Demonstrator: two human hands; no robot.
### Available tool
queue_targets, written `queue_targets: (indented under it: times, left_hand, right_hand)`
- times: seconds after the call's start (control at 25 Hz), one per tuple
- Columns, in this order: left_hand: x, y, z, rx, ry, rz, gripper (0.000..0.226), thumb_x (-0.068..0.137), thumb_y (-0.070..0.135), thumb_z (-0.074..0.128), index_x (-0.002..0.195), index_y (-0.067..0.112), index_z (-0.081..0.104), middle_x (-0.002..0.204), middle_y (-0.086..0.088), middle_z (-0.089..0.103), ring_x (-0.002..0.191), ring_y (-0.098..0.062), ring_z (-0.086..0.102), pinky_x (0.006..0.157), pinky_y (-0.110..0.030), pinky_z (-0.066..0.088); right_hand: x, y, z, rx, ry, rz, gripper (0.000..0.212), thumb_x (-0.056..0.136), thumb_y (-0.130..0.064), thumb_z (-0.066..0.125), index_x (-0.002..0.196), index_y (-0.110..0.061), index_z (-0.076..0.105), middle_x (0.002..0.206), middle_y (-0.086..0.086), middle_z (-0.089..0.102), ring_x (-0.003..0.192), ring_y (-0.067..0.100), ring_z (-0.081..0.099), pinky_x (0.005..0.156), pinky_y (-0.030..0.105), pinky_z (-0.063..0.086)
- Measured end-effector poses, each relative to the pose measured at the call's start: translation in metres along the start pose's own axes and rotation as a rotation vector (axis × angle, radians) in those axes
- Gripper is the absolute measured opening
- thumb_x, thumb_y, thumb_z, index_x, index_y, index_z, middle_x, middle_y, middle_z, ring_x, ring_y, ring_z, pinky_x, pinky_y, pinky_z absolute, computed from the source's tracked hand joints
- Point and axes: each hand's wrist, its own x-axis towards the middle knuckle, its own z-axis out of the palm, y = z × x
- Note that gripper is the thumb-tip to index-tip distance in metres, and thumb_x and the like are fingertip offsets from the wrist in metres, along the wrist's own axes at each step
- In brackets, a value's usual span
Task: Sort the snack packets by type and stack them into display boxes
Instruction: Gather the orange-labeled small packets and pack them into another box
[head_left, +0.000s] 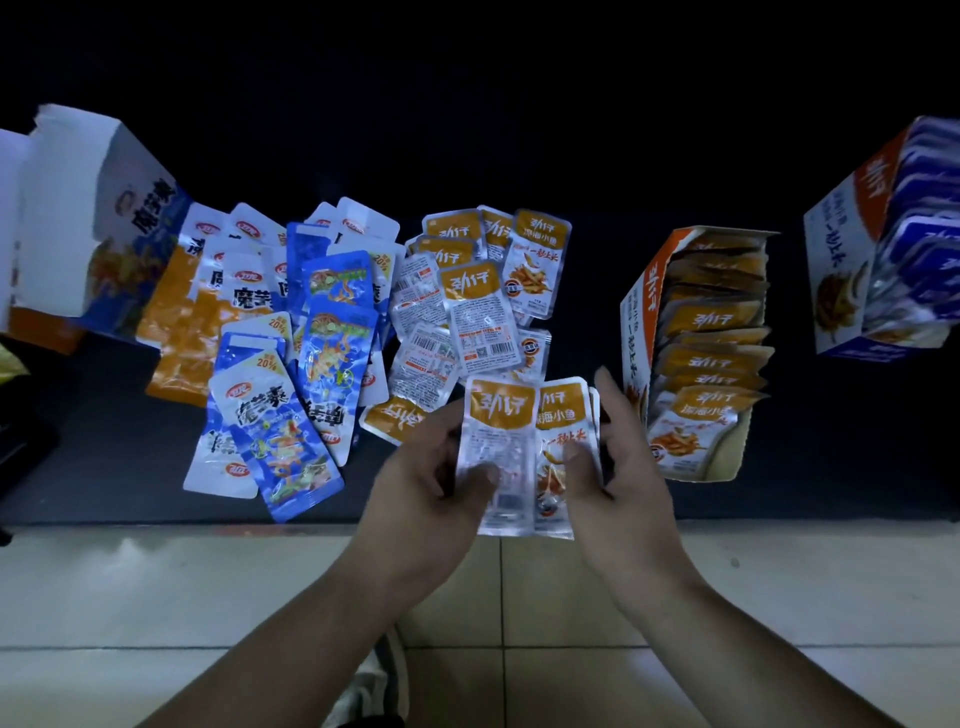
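Both hands hover at the near edge of the worktop. The left hand and right hand grip a small fan of orange fish packets between them, fingers curled round its edges. Just to the right, the orange display box looks nearly full, and the blue box beyond it is packed. Plenty is left, though: loose orange packets lie heaped, and the long-packet pile sits unsorted beside an open box.

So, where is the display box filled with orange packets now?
In the head view the orange display box stands right of centre, just beyond the right hand, between the loose orange packets and the blue-packet box at far right.
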Motion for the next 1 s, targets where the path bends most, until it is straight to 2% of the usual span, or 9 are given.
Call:
queue_targets:
  times: [0.12,0.2,0.28,0.4,0.52,0.6,0.72,0.88,1.0]
  left_hand:
    - [0.007,-0.001,0.015,-0.023,0.027,-0.007,0.040,0.096,0.010,0.070,0.126,0.036,0.063,0.070,0.008,0.071,0.060,-0.014,0.062,0.058,-0.027,0.052]
    - [0.010,-0.002,0.021,0.029,0.032,-0.016,0.037,0.094,0.020,0.072,0.122,0.042,0.061,0.063,-0.002,0.065,0.057,-0.032,0.059,0.054,-0.039,0.057]
    - [0.009,-0.001,0.023,0.155,-0.031,0.038,0.036,0.093,0.028,0.069,0.125,0.039,0.057,0.062,-0.005,0.063,0.056,-0.030,0.061,0.055,-0.046,0.057]
    - [0.010,-0.004,0.016,0.440,-0.109,0.299,0.025,0.100,0.028,0.056,0.124,0.030,0.061,0.081,0.008,0.064,0.071,-0.014,0.066,0.065,-0.035,0.055]
    - [0.036,-0.021,-0.005,0.880,0.155,0.517,0.039,0.093,0.021,0.061,0.132,0.017,0.065,0.115,-0.005,0.061,0.097,-0.028,0.062,0.080,-0.040,0.055]
    - [0.049,-0.027,-0.009,1.043,0.232,0.466,0.048,0.094,0.038,0.061,0.136,0.014,0.062,0.117,-0.011,0.059,0.098,-0.035,0.058,0.083,-0.045,0.053]
    - [0.062,-0.018,0.004,1.036,0.270,0.243,0.063,0.089,0.062,0.055,0.126,0.012,0.060,0.111,-0.011,0.060,0.099,-0.036,0.058,0.080,-0.044,0.052]
    - [0.068,-0.007,0.010,0.943,0.164,0.092,0.081,0.079,0.051,0.074,0.146,0.019,0.041,0.126,-0.009,0.061,0.115,-0.033,0.059,0.086,-0.042,0.052]
    - [0.050,-0.003,-0.003,0.544,0.181,0.013,0.080,0.079,0.026,0.082,0.148,0.032,0.042,0.108,0.006,0.069,0.095,-0.013,0.067,0.076,-0.029,0.054]
  right_hand:
    - [-0.002,-0.002,0.005,0.023,0.050,0.016,0.053,0.108,-0.017,0.046,0.146,-0.053,0.041,0.135,-0.041,0.049,0.111,-0.027,0.050,0.094,0.000,0.041]
    - [-0.003,-0.004,0.008,0.105,0.108,0.023,0.044,0.108,-0.020,0.045,0.144,-0.046,0.048,0.129,-0.048,0.047,0.115,-0.030,0.045,0.088,-0.006,0.037]
    - [-0.004,-0.007,0.008,0.127,0.094,0.042,0.047,0.106,-0.028,0.049,0.151,-0.042,0.043,0.120,-0.056,0.043,0.106,-0.039,0.040,0.081,-0.009,0.035]
    - [-0.009,-0.007,0.004,0.051,0.068,0.034,0.065,0.103,-0.014,0.057,0.156,-0.042,0.030,0.109,-0.064,0.042,0.101,-0.042,0.039,0.077,-0.009,0.036]
    - [-0.013,-0.003,0.000,0.012,0.071,0.030,0.074,0.102,-0.015,0.059,0.156,-0.048,0.022,0.117,-0.064,0.036,0.105,-0.040,0.038,0.079,-0.006,0.038]
    - [-0.014,-0.002,-0.001,-0.018,0.072,-0.005,0.073,0.102,-0.018,0.059,0.156,-0.051,0.022,0.131,-0.059,0.034,0.117,-0.034,0.039,0.090,0.002,0.044]
    - [-0.014,-0.005,0.000,-0.069,0.101,-0.074,0.073,0.102,-0.021,0.058,0.155,-0.054,0.020,0.156,-0.032,0.033,0.139,-0.010,0.039,0.112,0.024,0.044]
    - [-0.012,-0.004,-0.002,-0.116,0.110,-0.135,0.072,0.102,-0.019,0.057,0.158,-0.046,0.022,0.159,-0.021,0.036,0.142,-0.007,0.038,0.106,0.008,0.039]
    - [-0.010,-0.007,-0.004,-0.126,0.133,-0.150,0.071,0.102,-0.018,0.057,0.157,-0.048,0.024,0.156,-0.026,0.036,0.140,-0.009,0.038,0.104,0.006,0.039]
